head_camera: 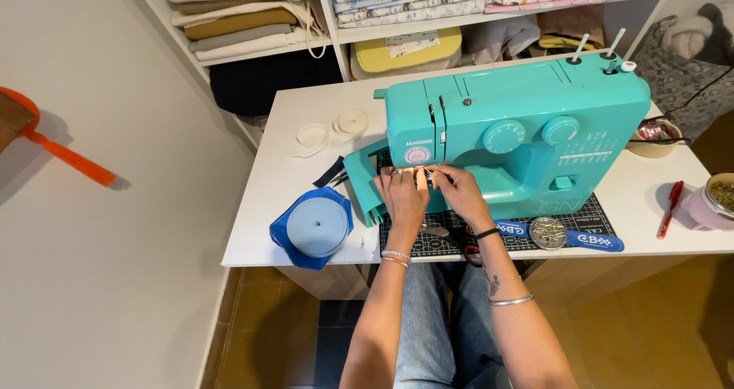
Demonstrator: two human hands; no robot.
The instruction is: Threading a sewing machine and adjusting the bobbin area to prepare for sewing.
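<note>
A teal sewing machine (512,129) stands on a white table (283,175), on a black cutting mat (596,221). Left of the machine lie a blue ribbon roll (313,226) and cream tape coils (336,129); right of it, a red pen (670,205). Before the machine sits a round pin tin (547,232). Both hands meet under the machine's needle end: the left hand (401,194) and the right hand (457,190) have fingertips curled together, pinching something small I cannot make out.
</note>
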